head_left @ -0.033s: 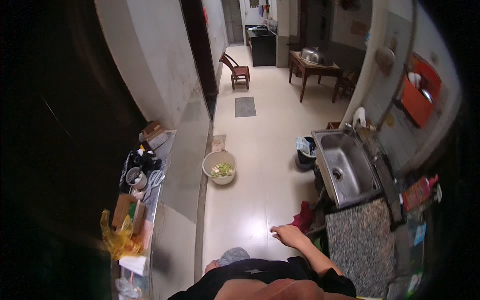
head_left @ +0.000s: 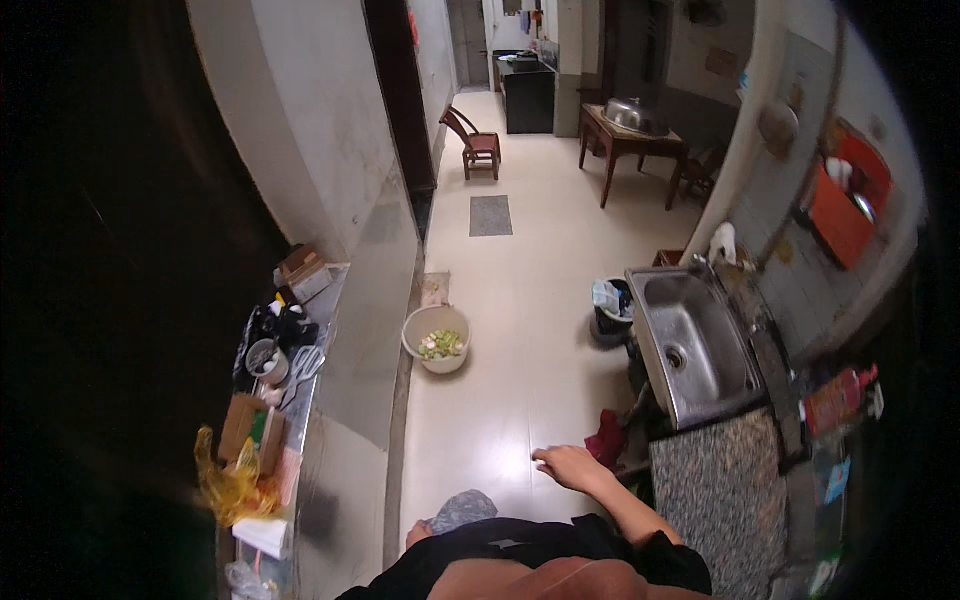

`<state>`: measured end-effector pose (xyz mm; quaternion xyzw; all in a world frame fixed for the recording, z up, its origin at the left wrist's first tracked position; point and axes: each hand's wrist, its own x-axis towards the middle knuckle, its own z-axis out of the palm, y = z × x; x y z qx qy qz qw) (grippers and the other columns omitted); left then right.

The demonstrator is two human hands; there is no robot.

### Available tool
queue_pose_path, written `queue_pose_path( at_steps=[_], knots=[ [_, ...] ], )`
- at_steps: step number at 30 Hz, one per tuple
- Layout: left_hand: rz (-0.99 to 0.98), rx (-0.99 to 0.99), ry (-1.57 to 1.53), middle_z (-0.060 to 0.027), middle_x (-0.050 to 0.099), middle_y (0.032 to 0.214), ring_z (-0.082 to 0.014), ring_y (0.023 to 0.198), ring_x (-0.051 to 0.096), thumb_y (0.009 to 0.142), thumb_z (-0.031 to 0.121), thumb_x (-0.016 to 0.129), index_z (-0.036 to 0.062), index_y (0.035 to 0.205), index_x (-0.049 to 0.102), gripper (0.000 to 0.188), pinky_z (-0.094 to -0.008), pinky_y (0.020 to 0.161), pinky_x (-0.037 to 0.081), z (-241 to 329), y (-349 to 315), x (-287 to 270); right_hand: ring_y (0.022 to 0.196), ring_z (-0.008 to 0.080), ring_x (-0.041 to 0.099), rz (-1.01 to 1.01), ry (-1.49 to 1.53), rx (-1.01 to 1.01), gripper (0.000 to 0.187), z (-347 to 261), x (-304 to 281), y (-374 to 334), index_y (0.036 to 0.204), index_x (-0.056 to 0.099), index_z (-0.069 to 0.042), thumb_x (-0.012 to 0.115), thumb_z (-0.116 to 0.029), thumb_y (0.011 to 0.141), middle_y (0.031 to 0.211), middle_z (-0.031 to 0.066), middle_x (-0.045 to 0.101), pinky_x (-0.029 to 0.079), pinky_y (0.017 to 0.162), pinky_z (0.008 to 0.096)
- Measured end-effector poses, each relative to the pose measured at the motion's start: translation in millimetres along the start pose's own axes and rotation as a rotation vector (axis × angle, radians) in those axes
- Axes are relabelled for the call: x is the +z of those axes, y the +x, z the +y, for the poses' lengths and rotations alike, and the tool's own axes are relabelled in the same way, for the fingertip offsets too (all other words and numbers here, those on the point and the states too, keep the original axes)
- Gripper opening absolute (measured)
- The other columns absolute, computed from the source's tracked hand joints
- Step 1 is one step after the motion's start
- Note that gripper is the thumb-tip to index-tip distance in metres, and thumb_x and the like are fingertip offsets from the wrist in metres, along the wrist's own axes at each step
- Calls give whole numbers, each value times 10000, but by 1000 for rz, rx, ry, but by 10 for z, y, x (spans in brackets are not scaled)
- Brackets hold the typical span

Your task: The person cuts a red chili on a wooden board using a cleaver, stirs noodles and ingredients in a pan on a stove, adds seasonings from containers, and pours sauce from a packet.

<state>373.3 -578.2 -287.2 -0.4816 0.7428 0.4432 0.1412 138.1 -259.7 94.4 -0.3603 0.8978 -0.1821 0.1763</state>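
Beside the speckled grey granite counter (head_left: 722, 490), the right hand (head_left: 566, 464) is being held out over the pale glossy floor (head_left: 520, 330), palm down, with its grip loosely spread and nothing being pinched in it. Just to the right of the grip a crumpled red cloth (head_left: 606, 440) is lying at the foot of the counter, close to the fingertips but apart from them as far as can be told. Beyond the cloth, further right and up from the grip, a rectangular stainless steel sink (head_left: 695, 345) is set into the counter, and it is showing only a drain. Well ahead of the grip and a little to its left, a round cream plastic basin (head_left: 437, 338) holding pale green cut scraps is standing on the floor; a dark waste bin (head_left: 608, 310) is standing near the sink's front corner. Of the left hand only a small part (head_left: 418, 535) is showing beside a grey bundle (head_left: 462, 510) at the dark-clothed body, and whether its grip is spread or pressed together cannot be told. Judging from this, nothing is being carried yet: the cloth is untouched and the reach is only being begun, so the handling itself is all left.
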Motion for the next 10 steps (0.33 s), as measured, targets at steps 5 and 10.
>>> queue_pose_path(
  at_steps=[5, 10],
  knots=[
    [85, -1, -210, -285, 543, 970, -356, 889, 563, 739, 106, 597, 37, 931, 420, 271, -385, 726, 443, 1007, 977, 257, 833, 330, 568, 48, 67, -92, 227, 569, -610, 1428, 1021, 527, -86, 525, -215, 834, 881, 136, 586, 457, 690, 422],
    [70, -115, -77, -256, 508, 1079, -329, 1026, 500, 690, 294, 691, 57, 1217, 341, 676, -367, 864, 403, 2830, 1955, 397, 870, 337, 565, 50, 93, 95, 295, 1398, -1018, 2257, 1072, 523, -99, 558, -251, 821, 942, 132, 580, 460, 736, 413]
  ],
)
